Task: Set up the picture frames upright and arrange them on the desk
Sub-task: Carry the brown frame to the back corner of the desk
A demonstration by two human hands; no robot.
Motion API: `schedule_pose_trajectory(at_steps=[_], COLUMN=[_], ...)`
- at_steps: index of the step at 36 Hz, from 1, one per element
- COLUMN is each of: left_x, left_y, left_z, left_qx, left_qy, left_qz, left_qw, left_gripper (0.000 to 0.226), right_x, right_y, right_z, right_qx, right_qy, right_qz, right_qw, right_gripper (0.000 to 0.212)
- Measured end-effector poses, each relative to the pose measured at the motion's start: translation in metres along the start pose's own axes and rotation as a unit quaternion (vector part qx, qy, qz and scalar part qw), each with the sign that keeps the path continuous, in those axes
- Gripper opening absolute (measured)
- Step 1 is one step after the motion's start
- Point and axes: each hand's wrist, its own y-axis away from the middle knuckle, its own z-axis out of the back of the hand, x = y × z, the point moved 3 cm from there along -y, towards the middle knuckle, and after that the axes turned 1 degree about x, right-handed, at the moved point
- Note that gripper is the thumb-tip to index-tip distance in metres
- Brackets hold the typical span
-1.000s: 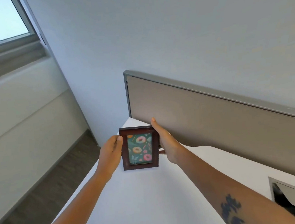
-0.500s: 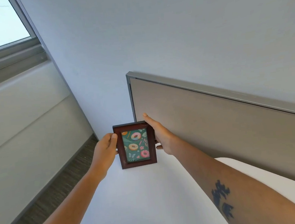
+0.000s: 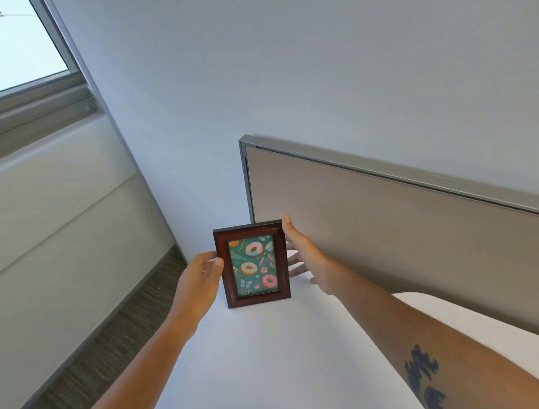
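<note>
Head view | frame (image 3: 252, 265) now upright on counter (image 3: 259, 368) | our right hand (image 3: 309, 259) has opened off it; left fingers (image 3: 213, 265) touch its edge | nearly placed

dark glossy wooden frame (image 3: 252, 264) on a smooth matt white desk (image 3: 276, 367), beside a cloth-faced, metal-edged partition (image 3: 395, 242).

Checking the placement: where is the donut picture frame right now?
The donut picture frame stands upright at the desk's far left corner, before the partition panel, between left hand and right hand.
</note>
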Motion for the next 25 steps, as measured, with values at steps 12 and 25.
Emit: schedule_pose_trajectory(at_steps=[12, 25], left_x=[0.088, 0.079], left_y=[0.107, 0.285], left_z=[-0.006, -0.045], left_qx=[-0.003, 0.046], left_qy=[-0.261, -0.372], left_qz=[-0.083, -0.299], left_qw=[0.962, 0.878], left_gripper=[0.083, 0.093], right_x=[-0.164, -0.265], right_y=[0.102, 0.279], right_z=[0.015, 0.006], right_qx=[-0.202, -0.256], right_qy=[0.372, 0.475], right_qz=[0.190, 0.210], right_qw=[0.886, 0.815], right_gripper=[0.089, 0.098])
